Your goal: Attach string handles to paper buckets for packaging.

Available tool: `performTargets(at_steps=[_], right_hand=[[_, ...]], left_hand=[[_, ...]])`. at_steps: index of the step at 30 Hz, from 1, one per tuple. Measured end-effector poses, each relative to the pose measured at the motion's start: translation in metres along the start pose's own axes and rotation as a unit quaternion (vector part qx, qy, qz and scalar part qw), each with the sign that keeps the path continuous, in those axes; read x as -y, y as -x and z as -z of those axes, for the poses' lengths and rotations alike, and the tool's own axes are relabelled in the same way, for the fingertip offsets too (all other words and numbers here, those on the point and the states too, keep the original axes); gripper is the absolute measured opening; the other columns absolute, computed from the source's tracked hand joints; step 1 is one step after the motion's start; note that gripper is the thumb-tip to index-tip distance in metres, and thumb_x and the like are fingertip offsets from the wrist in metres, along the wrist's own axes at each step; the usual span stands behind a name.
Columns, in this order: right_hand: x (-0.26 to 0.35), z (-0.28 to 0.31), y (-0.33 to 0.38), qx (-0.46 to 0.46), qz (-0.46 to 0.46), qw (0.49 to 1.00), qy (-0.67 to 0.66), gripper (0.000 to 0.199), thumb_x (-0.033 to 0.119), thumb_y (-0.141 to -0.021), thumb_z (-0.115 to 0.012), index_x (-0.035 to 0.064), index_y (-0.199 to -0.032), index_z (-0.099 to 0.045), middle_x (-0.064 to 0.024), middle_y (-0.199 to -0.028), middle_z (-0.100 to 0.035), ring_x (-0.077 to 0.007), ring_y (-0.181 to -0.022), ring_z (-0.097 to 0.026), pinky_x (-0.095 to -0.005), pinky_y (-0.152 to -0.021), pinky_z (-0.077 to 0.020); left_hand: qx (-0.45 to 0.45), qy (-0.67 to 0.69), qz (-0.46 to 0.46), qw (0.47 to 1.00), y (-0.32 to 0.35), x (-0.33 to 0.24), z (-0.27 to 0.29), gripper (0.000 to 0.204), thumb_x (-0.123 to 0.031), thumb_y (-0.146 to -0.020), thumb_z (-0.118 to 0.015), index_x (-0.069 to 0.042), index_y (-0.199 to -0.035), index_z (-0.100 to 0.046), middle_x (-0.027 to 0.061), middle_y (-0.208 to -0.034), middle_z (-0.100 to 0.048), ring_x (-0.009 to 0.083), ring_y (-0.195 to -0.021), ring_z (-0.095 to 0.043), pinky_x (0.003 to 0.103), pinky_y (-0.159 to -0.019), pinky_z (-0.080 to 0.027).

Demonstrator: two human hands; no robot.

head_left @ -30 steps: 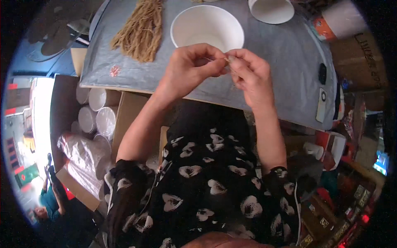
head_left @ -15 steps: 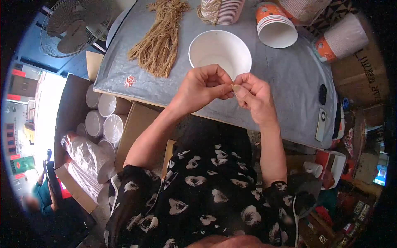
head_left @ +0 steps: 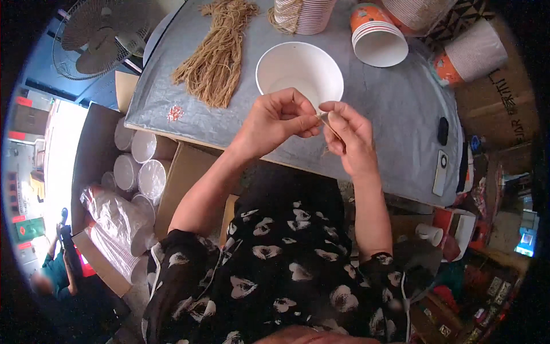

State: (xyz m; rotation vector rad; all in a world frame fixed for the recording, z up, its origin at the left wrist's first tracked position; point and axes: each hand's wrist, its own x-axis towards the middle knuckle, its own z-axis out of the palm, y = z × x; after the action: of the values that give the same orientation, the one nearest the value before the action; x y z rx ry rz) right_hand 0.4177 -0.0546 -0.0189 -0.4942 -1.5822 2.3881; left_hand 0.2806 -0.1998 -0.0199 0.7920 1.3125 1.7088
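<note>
The person wears a black short-sleeved garment [head_left: 275,275] printed all over with pale cream heart-like shapes, each with a dark mark inside. The 2 sleeves end above the elbows, leaving both forearms bare. The left hand [head_left: 275,123] and right hand [head_left: 352,137] wear no gloves.

The thin tan fibre strand [head_left: 331,127] is mostly hidden between the fingers above the grey table [head_left: 395,109]. The striped paper cup stack [head_left: 306,14] at the table's far side is cut by the picture's upper edge.
</note>
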Motion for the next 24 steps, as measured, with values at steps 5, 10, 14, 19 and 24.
performTargets(at_steps=[5,10,14,19,24], right_hand=[[-0.006,-0.002,-0.005,-0.008,0.031,0.997,0.071,0.021,0.023,-0.095,-0.066,0.0034,-0.102,-0.065,0.0030,-0.069,-0.054,-0.0018,-0.052,-0.038,-0.0175,-0.045,-0.0260],[-0.009,0.008,-0.007,-0.006,0.013,1.000,-0.028,0.014,0.017,-0.092,-0.068,0.0041,-0.098,-0.066,0.0044,-0.065,-0.052,-0.0020,-0.050,-0.038,-0.0180,-0.045,-0.0263],[-0.013,0.007,-0.007,-0.018,0.004,0.998,-0.063,0.012,0.015,-0.091,-0.068,0.0048,-0.098,-0.067,0.0043,-0.065,-0.052,-0.0023,-0.050,-0.038,-0.0185,-0.045,-0.0265],[-0.012,0.001,-0.006,-0.044,0.018,0.998,-0.052,0.013,0.017,-0.092,-0.069,0.0055,-0.098,-0.066,0.0041,-0.067,-0.053,-0.0025,-0.051,-0.039,-0.0189,-0.045,-0.0274],[-0.010,-0.002,-0.006,-0.053,0.017,0.998,-0.038,0.013,0.017,-0.092,-0.068,0.0058,-0.097,-0.065,0.0044,-0.067,-0.052,-0.0027,-0.052,-0.038,-0.0187,-0.045,-0.0277]], left_hand=[[0.003,0.001,0.004,1.000,-0.003,0.001,-0.002,0.008,-0.004,-0.092,-0.070,-0.001,-0.094,-0.063,0.0065,-0.087,-0.071,0.0140,-0.082,-0.070,0.025,-0.071,-0.058],[0.012,0.011,0.015,1.000,-0.004,0.001,-0.002,0.008,-0.004,-0.092,-0.069,0.000,-0.096,-0.063,0.0074,-0.089,-0.071,0.0148,-0.083,-0.071,0.025,-0.072,-0.058],[0.008,0.041,0.033,0.999,-0.003,-0.001,-0.002,0.015,-0.004,-0.093,-0.067,0.003,-0.106,-0.063,0.0095,-0.095,-0.071,0.0163,-0.086,-0.071,0.027,-0.076,-0.058],[0.012,0.044,0.023,0.999,-0.002,0.001,-0.001,0.020,-0.004,-0.093,-0.067,0.004,-0.111,-0.063,0.0105,-0.098,-0.071,0.0170,-0.089,-0.071,0.028,-0.078,-0.058],[0.001,0.001,0.009,1.000,-0.005,0.004,-0.001,0.015,-0.005,-0.094,-0.067,0.004,-0.106,-0.064,0.0094,-0.096,-0.071,0.0153,-0.087,-0.070,0.027,-0.077,-0.057]])
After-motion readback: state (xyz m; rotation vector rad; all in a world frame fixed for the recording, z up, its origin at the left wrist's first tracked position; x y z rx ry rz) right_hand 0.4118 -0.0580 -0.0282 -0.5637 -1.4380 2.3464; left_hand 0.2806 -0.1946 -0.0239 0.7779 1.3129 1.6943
